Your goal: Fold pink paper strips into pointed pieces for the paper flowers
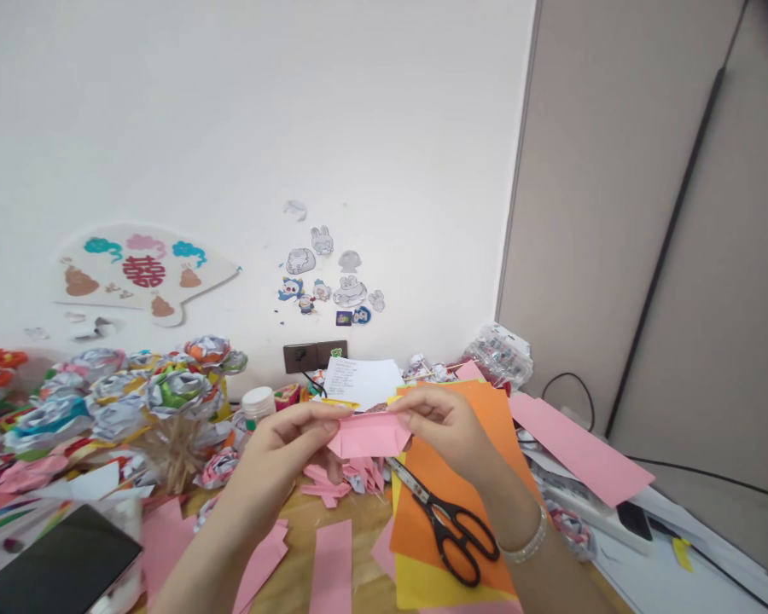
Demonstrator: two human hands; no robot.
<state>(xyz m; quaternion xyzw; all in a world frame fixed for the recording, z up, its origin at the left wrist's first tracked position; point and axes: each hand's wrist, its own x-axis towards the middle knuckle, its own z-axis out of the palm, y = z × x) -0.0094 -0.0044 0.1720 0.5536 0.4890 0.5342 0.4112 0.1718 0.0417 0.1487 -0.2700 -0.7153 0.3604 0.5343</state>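
Folding, it seems, we pinch the creased pink paper [369, 438] at both ends, left hand [294, 439] and right hand [449, 431], left of the scissors [445, 510]; the next move likely calls for even pressure.

– Where to slip thru, low down?
– Over bare tabletop [299, 546], either side of pink strip [331, 567]. Narrow, tho, w/ cut pink sheets [265, 563] just L.
– And R?
– Blocked by scissors [451, 529], on top of orange paper [416, 512].
– Far L?
– Jammed: paper flowers [179, 392], dark device [64, 567] nr front.
– Higher?
– Opens up wide b/f wall [262, 128], above flowers.
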